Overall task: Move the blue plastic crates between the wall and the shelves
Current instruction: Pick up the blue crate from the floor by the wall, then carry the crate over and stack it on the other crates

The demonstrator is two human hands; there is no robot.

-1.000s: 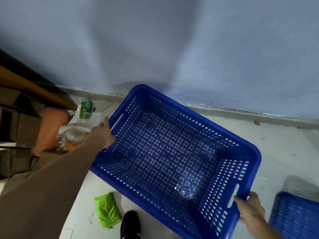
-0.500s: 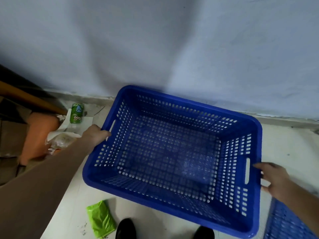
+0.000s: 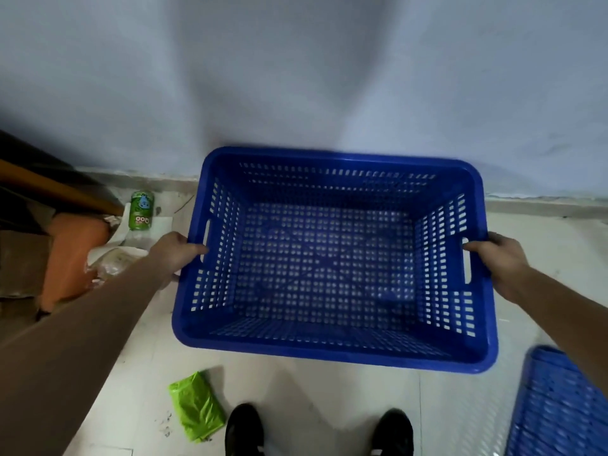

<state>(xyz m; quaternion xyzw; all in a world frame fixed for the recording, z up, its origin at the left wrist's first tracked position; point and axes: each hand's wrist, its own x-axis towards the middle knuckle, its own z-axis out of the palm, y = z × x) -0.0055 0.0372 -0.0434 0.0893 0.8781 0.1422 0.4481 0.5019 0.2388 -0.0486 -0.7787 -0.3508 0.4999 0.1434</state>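
Against pale wall (image 3: pixel 296 77), both hands grip blue crate (image 3: pixel 329 353) ends

Both hands (image 3: pixel 177 255) (image 3: pixel 503 261) grip the blue crate (image 3: pixel 329 352) by the wall (image 3: pixel 296 77).

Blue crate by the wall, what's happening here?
A person is holding an empty blue crate by its two short ends, left hand at the left handle slot and right hand at the right one. The crate sits square to the wall, its far rim close to the baseboard. Part of a second blue crate shows at lower right. A green can and a green bag lie on the floor nearby.
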